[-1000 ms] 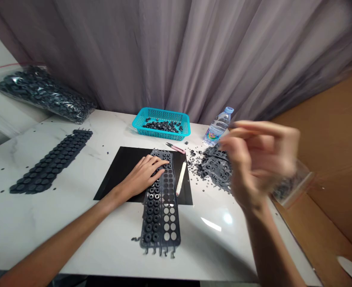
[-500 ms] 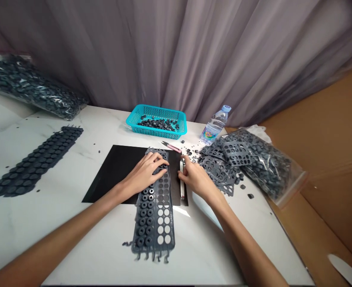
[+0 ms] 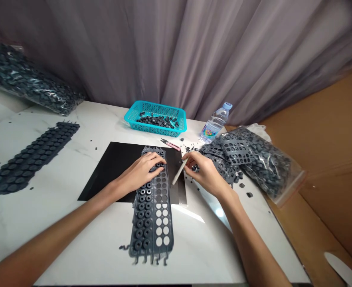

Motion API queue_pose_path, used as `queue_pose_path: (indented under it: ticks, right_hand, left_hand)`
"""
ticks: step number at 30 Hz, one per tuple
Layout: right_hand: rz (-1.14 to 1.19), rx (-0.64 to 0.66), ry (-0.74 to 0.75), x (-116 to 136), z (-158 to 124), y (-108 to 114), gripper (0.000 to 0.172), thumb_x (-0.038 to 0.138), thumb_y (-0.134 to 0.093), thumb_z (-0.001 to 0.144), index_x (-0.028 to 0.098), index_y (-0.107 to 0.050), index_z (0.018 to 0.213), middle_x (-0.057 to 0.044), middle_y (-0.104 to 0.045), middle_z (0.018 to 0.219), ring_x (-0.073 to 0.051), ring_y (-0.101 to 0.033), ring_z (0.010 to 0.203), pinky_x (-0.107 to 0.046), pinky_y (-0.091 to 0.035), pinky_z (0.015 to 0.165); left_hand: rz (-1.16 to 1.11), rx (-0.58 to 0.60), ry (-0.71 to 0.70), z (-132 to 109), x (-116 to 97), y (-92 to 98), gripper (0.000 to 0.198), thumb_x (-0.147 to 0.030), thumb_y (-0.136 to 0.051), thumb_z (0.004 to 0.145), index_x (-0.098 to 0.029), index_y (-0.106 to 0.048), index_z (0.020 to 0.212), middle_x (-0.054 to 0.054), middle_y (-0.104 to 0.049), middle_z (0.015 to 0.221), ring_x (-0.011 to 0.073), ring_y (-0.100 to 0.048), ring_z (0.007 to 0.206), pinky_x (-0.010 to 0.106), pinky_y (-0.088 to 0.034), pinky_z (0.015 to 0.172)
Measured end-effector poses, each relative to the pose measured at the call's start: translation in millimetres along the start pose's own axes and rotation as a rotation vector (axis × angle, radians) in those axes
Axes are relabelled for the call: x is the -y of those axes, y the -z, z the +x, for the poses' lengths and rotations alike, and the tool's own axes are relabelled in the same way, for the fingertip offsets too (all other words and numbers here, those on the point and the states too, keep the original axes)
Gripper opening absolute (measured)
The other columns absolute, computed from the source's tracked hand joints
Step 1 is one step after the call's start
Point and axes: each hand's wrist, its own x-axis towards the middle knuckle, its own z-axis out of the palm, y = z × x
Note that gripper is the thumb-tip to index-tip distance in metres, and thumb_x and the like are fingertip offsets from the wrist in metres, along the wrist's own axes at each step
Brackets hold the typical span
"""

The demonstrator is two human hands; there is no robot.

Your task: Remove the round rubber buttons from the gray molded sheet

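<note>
My left hand [image 3: 147, 165] lies over the upper part of a dark grey rubber sheet [image 3: 165, 223], its thumb and forefinger apart. The left columns of the sheet carry round parts with centre holes; the right columns show round holes through it. Between the thumb and fingers of my right hand [image 3: 202, 169] is a slim white pen-like tool [image 3: 179, 172]. It slants with its blunt end toward the sheet, and a thin dark point shows beyond my fingers. Under the sheet's upper half lies a black mat [image 3: 104, 171]. What my left fingers cover is hidden.
Behind the mat are pink-handled snips [image 3: 171, 144] and a turquoise basket [image 3: 131, 121] of small black parts. A water bottle [image 3: 214, 124], punched sheets [image 3: 220, 163] and a filled bag [image 3: 265, 167] stand right. Another sheet [image 3: 32, 155] and a bag [image 3: 29, 81] lie left.
The white tool has been lifted from the mat and tilted in my right hand, which moved slightly right. My left hand stays on the sheet. The whole view has shifted a little.
</note>
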Motion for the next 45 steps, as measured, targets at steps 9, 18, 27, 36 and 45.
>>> queue_pose_path:
  ticks: [9, 18, 27, 36, 45]
  right_hand:
    - [0.186, -0.123, -0.172, 1.6, 4.6, -36.3, 0.044, 0.047, -0.032, 0.113, 0.020, -0.066, 0.116, -0.005, -0.066, 0.094, -0.018, -0.064, 0.079, -0.030, -0.051, 0.076]
    - [0.719, -0.121, -0.341, 5.6, 4.1, -69.3, 0.018, 0.030, -0.065, 0.090, 0.019, -0.059, 0.103, 0.000, -0.068, 0.076, -0.013, -0.063, 0.053, -0.023, -0.053, 0.049]
    - [0.728, -0.083, -0.320, -1.3, 7.2, -78.8, 0.009, 0.024, -0.061, 0.085, 0.019, -0.059, 0.093, 0.001, -0.068, 0.073, -0.012, -0.064, 0.051, -0.019, -0.052, 0.045]
    - [0.687, -0.076, -0.332, -1.7, 7.9, -80.5, 0.011, 0.027, -0.062, 0.086, 0.019, -0.061, 0.092, 0.001, -0.067, 0.073, -0.010, -0.061, 0.051, -0.018, -0.050, 0.045]
    - [0.649, -0.084, -0.332, -1.6, 9.5, -83.2, 0.010, 0.025, -0.061, 0.084, 0.019, -0.060, 0.091, 0.001, -0.066, 0.071, -0.010, -0.059, 0.049, -0.017, -0.047, 0.043]
  left_hand:
    - [0.025, 0.022, -0.022, -3.2, 2.5, 0.2, 0.022, -0.028, -0.050, 0.108, -0.025, -0.065, 0.123, 0.004, -0.067, 0.120, 0.0227, -0.064, 0.114, 0.039, -0.049, 0.101]
    - [0.031, 0.015, -0.012, -6.2, 0.5, 0.8, 0.021, -0.028, -0.051, 0.107, -0.024, -0.066, 0.121, 0.005, -0.067, 0.118, 0.0230, -0.064, 0.113, 0.039, -0.050, 0.099]
    - [0.002, -0.013, -0.030, -7.2, 1.3, -0.4, 0.021, -0.030, -0.050, 0.107, -0.023, -0.067, 0.117, 0.005, -0.068, 0.115, 0.0234, -0.065, 0.111, 0.039, -0.050, 0.098]
    - [0.012, -0.011, -0.027, -7.8, 1.9, -1.5, 0.021, -0.029, -0.051, 0.107, -0.024, -0.068, 0.118, 0.004, -0.068, 0.116, 0.0232, -0.065, 0.110, 0.039, -0.050, 0.099]
    - [0.163, 0.007, -0.087, -8.8, 1.1, -1.6, 0.022, -0.030, -0.047, 0.109, -0.022, -0.065, 0.118, 0.006, -0.066, 0.118, 0.0241, -0.064, 0.111, 0.040, -0.047, 0.103]
